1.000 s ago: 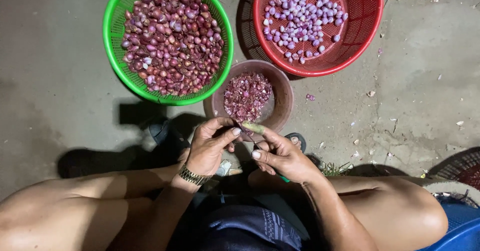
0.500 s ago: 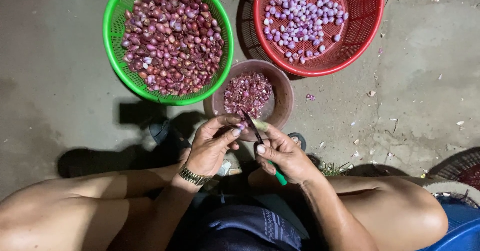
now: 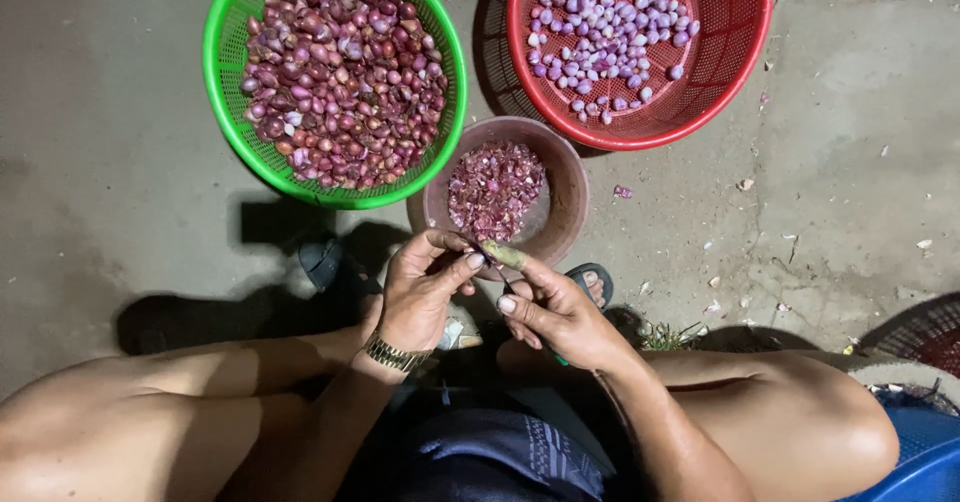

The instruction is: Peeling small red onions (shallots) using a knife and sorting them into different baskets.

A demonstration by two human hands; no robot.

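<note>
While the person squats over the concrete floor (image 3: 120, 142), the left hand (image 3: 420, 292) pinches a small shallot (image 3: 473, 258) between thumb and fingertips, just above the near rim of a brown bowl (image 3: 565, 187) full of purple skins. Close beside it, the right hand (image 3: 555, 312) is clenched around a small knife (image 3: 500, 259), its blade meeting the shallot. Beyond the bowl sit two baskets, touching it: a green basket (image 3: 225, 112) heaped with unpeeled shallots on the left, and a red basket (image 3: 735, 52) with peeled, pale ones on the right.
</note>
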